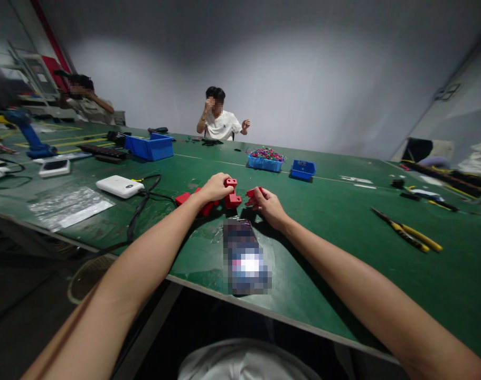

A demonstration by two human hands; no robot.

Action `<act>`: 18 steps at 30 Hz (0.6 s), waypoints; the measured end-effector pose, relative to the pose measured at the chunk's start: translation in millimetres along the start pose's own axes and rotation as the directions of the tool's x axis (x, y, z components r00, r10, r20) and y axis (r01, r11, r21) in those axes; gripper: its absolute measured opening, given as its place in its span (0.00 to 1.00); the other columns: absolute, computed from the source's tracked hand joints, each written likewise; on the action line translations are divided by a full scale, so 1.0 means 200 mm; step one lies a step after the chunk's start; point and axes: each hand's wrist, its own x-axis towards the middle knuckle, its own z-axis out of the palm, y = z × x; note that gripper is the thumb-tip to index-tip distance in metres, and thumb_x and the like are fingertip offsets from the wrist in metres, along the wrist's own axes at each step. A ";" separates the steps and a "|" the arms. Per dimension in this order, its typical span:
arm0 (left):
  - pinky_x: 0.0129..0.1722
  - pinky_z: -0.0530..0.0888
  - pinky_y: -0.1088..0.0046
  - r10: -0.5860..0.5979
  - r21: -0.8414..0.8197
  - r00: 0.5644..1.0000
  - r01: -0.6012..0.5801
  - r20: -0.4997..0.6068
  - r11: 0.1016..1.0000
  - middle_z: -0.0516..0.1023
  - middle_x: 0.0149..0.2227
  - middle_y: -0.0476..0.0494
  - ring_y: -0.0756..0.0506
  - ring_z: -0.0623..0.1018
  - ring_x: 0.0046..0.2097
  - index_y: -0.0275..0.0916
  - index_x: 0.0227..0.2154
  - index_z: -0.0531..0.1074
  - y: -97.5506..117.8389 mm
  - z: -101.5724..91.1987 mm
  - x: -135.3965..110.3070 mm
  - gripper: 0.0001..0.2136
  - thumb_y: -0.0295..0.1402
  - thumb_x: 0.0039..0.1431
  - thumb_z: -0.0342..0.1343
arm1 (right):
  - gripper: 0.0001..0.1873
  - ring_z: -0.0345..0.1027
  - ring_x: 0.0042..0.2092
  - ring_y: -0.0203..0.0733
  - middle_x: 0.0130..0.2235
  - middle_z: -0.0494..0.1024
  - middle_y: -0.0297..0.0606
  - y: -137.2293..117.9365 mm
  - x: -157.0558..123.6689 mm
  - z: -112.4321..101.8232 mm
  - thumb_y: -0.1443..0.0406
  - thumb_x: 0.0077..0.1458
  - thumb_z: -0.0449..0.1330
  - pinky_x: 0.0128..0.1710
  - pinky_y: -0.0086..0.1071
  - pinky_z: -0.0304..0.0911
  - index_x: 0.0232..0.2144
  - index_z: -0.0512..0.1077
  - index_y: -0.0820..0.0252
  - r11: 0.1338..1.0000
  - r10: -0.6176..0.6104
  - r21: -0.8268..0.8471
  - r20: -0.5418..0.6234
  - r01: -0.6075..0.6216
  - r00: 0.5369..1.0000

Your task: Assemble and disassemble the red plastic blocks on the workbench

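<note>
Near the middle of the green table (pixel 327 253), my left hand (pixel 217 187) is closed on a red block with holes (pixel 233 195). Other red pieces (pixel 184 199) lie beside and partly behind my left wrist. My right hand (pixel 269 205) pinches a smaller red piece (pixel 251 195), a short gap to the right of the block. The two red parts are apart. Below my hands a phone (pixel 240 237) lies flat, its screen blurred out.
Pliers with yellow handles (pixel 412 232) lie at right. Beyond my hands stand a blue bin of colourful small parts (pixel 265 162), a small blue bin (pixel 302 169) and a larger one (pixel 155 146). A white power bank (pixel 120 186) with cables lies left. Two people sit across the table.
</note>
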 end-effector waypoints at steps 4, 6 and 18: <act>0.40 0.71 0.71 0.010 -0.086 1.000 -0.010 0.003 0.996 0.75 0.38 0.41 0.44 0.74 0.39 0.33 0.38 0.75 0.00 0.00 0.00 0.16 0.33 0.46 0.52 | 0.27 0.69 0.28 0.36 0.26 0.74 0.34 0.01 0.01 0.00 0.42 0.44 0.61 0.27 0.28 0.59 0.31 0.68 0.60 0.993 0.049 0.109 -0.002 -0.048 0.999; 0.39 0.71 0.72 0.028 -0.184 0.999 -0.023 0.023 0.983 0.76 0.39 0.42 0.45 0.75 0.39 0.33 0.39 0.74 0.00 -0.01 0.00 0.17 0.32 0.45 0.52 | 0.25 0.69 0.29 0.35 0.29 0.75 0.34 0.01 0.01 0.00 0.44 0.44 0.63 0.27 0.27 0.59 0.31 0.68 0.60 0.992 0.048 0.119 0.002 -0.048 0.999; 0.39 0.72 0.71 0.161 -0.514 0.968 -0.041 0.191 0.857 0.78 0.43 0.40 0.46 0.76 0.39 0.30 0.44 0.73 -0.02 -0.02 0.00 0.21 0.35 0.47 0.56 | 0.26 0.70 0.37 0.38 0.39 0.76 0.37 0.03 -0.01 0.01 0.56 0.43 0.67 0.39 0.32 0.66 0.44 0.68 0.60 0.975 -0.214 -0.078 -0.048 0.210 0.976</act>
